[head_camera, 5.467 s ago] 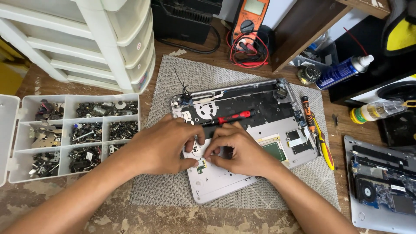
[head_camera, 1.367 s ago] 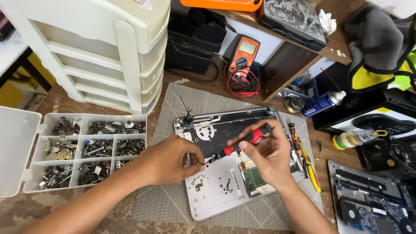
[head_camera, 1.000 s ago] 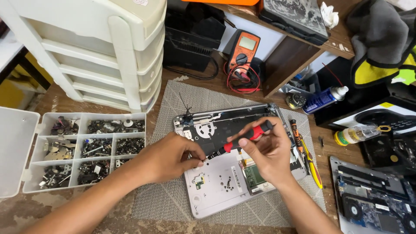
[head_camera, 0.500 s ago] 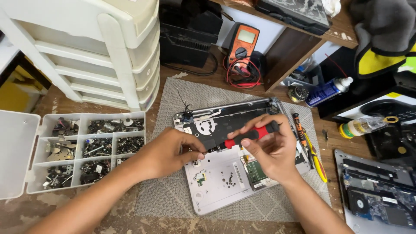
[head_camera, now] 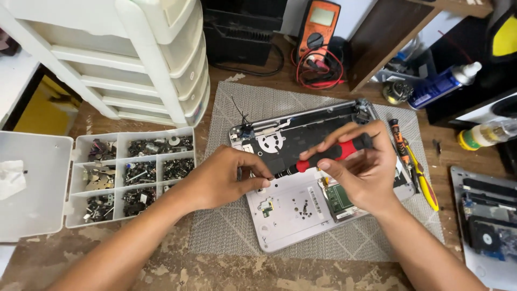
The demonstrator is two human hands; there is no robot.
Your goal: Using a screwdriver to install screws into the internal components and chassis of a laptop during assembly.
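Observation:
An opened silver laptop base (head_camera: 291,226) lies on a grey mat (head_camera: 226,237), its dark inner frame and fan toward the back. My right hand (head_camera: 361,172) grips a red and black screwdriver (head_camera: 328,156), whose tip points left and down onto the base near its left side. My left hand (head_camera: 226,178) rests on the base's left edge, its fingers pinched right at the screwdriver's tip. What lies under the fingertips is hidden. A small cluster of loose screws (head_camera: 304,207) sits on the silver panel.
A clear compartment box (head_camera: 129,172) of screws and small parts stands open at the left, below a white drawer tower (head_camera: 134,54). More screwdrivers (head_camera: 414,167) lie right of the laptop. An orange multimeter (head_camera: 318,27), spray bottles and another opened laptop (head_camera: 484,226) sit around.
Both hands first pressed on the lower panel with the screwdriver lying on the base. My right hand has since picked it up and set its tip by my left fingers.

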